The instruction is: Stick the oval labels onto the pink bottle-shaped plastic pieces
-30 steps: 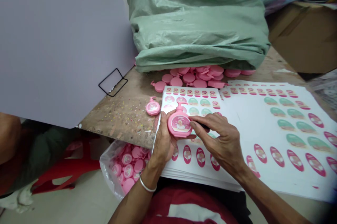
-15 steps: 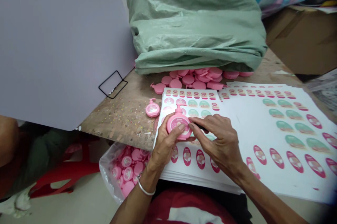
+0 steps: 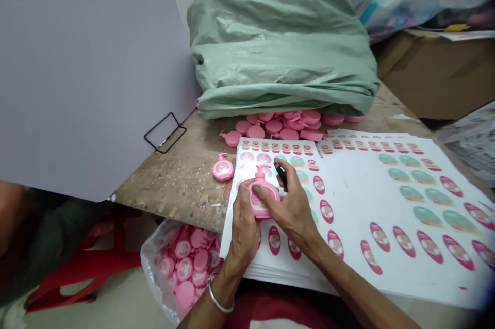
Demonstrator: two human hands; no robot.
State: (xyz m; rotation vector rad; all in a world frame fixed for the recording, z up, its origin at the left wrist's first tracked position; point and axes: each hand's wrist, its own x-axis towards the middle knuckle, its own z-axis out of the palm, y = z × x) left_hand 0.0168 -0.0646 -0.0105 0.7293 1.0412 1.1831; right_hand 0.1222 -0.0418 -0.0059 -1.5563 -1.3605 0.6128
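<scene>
A flat, round pink pump bottle is upright in my left hand, whose fingers are closed round its side. My right hand lays its thumb on the label at the bottle's front. Between that hand's curled fingers sits a slim black pen-like tool, tip pointing up and left; its exact kind is unclear. Beneath both hands lies a stack of sticker sheets with pink and green labels. Another labelled pump bottle lies on the table just left of the stack.
More pink bottles are heaped under a green sack. A plastic bag of pink bottles stands below the table edge at left. Further sticker sheets spread right. A black wire stand is by the grey panel.
My right thumb has moved from the bottle's right edge onto its label, and the black tool now points upward. My left thumb has shifted off the label to the bottle's left side.
</scene>
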